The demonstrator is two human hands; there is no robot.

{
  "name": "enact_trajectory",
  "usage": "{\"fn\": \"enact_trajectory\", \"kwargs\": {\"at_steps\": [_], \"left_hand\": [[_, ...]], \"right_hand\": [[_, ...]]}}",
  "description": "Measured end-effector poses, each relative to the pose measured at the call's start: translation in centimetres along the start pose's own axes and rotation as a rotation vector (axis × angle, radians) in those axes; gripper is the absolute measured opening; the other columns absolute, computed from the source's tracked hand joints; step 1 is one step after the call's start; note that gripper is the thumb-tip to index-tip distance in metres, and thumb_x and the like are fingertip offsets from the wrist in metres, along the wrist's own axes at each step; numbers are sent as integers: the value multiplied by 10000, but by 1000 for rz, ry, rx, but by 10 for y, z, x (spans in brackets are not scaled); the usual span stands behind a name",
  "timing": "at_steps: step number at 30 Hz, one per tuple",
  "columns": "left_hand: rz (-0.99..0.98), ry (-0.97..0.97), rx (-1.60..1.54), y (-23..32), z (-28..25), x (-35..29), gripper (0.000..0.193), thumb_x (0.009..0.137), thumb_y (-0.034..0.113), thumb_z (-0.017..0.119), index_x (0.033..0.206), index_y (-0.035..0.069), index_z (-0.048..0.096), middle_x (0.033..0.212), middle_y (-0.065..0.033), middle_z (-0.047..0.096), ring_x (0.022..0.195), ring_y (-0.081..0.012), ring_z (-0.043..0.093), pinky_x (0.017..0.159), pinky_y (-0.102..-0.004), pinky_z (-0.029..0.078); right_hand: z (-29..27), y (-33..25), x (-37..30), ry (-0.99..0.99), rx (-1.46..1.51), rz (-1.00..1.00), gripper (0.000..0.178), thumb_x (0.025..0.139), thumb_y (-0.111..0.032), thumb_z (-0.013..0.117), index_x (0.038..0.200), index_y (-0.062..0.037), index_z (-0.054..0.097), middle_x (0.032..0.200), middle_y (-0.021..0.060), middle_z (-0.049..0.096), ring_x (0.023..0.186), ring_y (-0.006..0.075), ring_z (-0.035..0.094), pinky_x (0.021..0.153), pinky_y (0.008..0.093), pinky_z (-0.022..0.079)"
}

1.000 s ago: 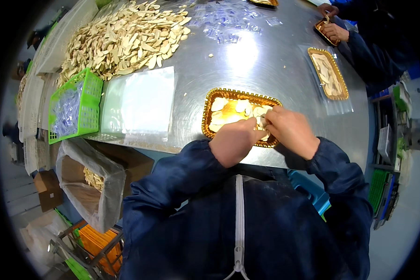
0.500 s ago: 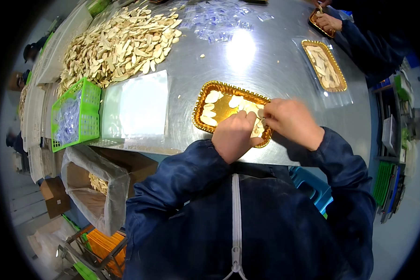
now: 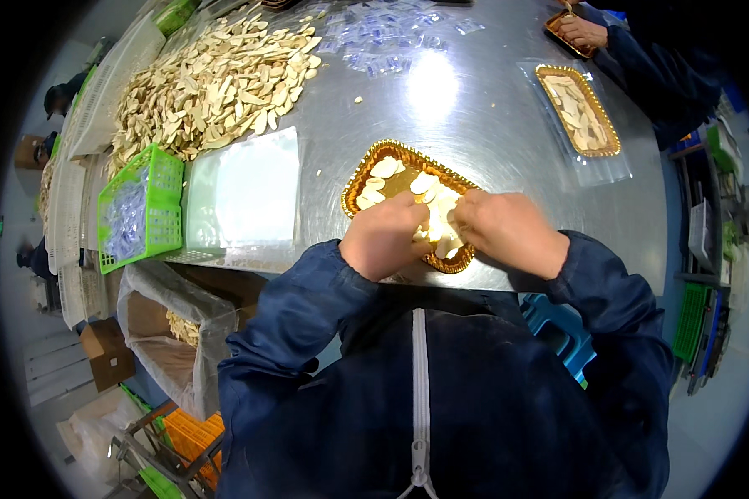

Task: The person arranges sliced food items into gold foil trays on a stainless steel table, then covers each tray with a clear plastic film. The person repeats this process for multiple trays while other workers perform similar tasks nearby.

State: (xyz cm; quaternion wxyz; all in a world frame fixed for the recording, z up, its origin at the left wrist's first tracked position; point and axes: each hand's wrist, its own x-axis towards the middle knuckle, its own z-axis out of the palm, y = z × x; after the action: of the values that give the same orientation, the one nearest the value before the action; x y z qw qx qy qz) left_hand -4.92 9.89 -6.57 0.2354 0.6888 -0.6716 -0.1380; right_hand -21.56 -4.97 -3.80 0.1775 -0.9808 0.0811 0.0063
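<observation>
A gold-rimmed brown tray [image 3: 431,165] lies on the table in front of me, holding pale, flat dried slices [image 3: 427,185] at its left end and along its right part. My left hand [image 3: 387,236] is over the tray's near edge, fingers curled in by the slices; what they hold, if anything, is hidden. At the tray's right end my right hand [image 3: 508,231] has its fingertips pinched together against the slices. Whether a slice is between them cannot be made out.
A heap of slices [image 3: 216,83] covers the far left. Nearby are a green basket [image 3: 165,200] of small clear packets, clear plastic bags [image 3: 250,187] and scattered packets [image 3: 374,37]. A filled tray [image 3: 576,112] lies right; beyond it, another person's hand [image 3: 584,33] holds a tray. A lined box [image 3: 179,333] stands below.
My left hand has shifted left and slightly down, uncovering more slices in the tray's middle. My right hand has moved slightly left and down. The other person's hand has shifted slightly.
</observation>
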Motion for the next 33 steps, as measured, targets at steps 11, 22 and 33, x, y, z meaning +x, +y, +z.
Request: {"fn": "enact_trajectory", "kwargs": {"at_steps": [11,22,33], "left_hand": [[-65,-9,-163,-6,-7,-8,220,746,80,744,927,52,623,873,-138,622,807,-342,631,713,-384,503],[-424,191,101,-47,-46,-28,346,854,149,664,1175,32,611,983,-171,641,716,-292,627,711,-386,503],[-344,197,43,-30,-25,-48,383,822,134,671,1181,22,600,951,-200,622,865,-404,620,747,-454,516]], "right_hand": [[17,-12,4,-53,32,-92,88,821,-121,605,804,-64,669,810,103,622,717,281,662,635,402,531],[11,-5,15,-106,41,33,151,831,-148,597,781,-28,674,783,146,648,690,336,656,625,430,535],[-5,6,66,-39,-113,-191,109,812,-106,606,895,-45,642,893,119,639,799,299,671,676,389,535]]}}
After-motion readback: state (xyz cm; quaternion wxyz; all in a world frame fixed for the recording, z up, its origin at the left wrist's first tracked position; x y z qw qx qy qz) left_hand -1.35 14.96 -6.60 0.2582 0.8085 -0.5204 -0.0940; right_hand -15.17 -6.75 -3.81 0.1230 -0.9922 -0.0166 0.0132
